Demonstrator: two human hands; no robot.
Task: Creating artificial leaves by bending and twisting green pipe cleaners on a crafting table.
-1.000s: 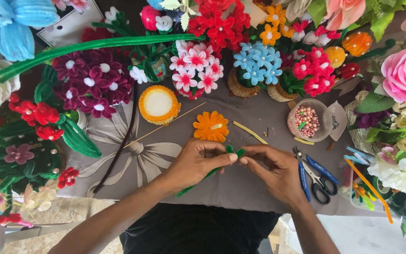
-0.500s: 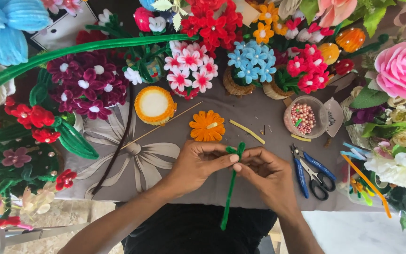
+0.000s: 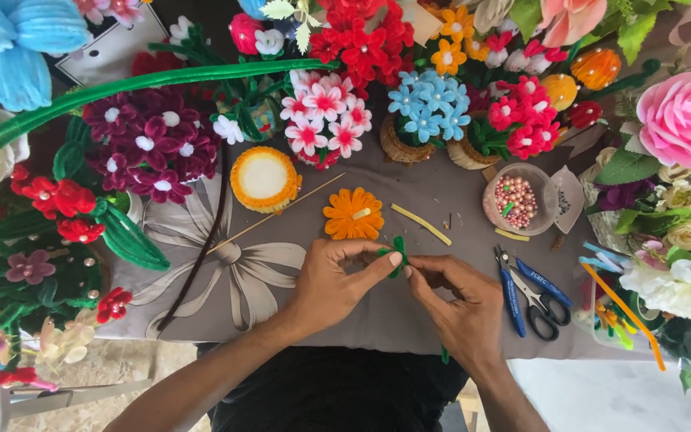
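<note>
Both hands meet at the table's front middle around a green pipe cleaner (image 3: 398, 253). My left hand (image 3: 333, 280) pinches its folded top between thumb and forefinger. My right hand (image 3: 457, 300) grips the stem just beside it, and the stem's lower end pokes out under that hand's wrist. An orange pipe-cleaner flower (image 3: 353, 214) lies flat on the cloth just above the hands. A thin wooden stick (image 3: 273, 214) lies slanted to its left.
A round orange-rimmed disc (image 3: 264, 179), a cup of pink beads (image 3: 515, 200), blue-handled pliers (image 3: 510, 290) and scissors (image 3: 544, 301) lie on the grey cloth (image 3: 225, 280). Pipe-cleaner flower bouquets crowd the back and both sides. A yellow strip (image 3: 420, 223) lies near the flower.
The long green stem that hung down between the hands is now mostly hidden under my right hand. The green top has been folded tighter between my fingertips.
</note>
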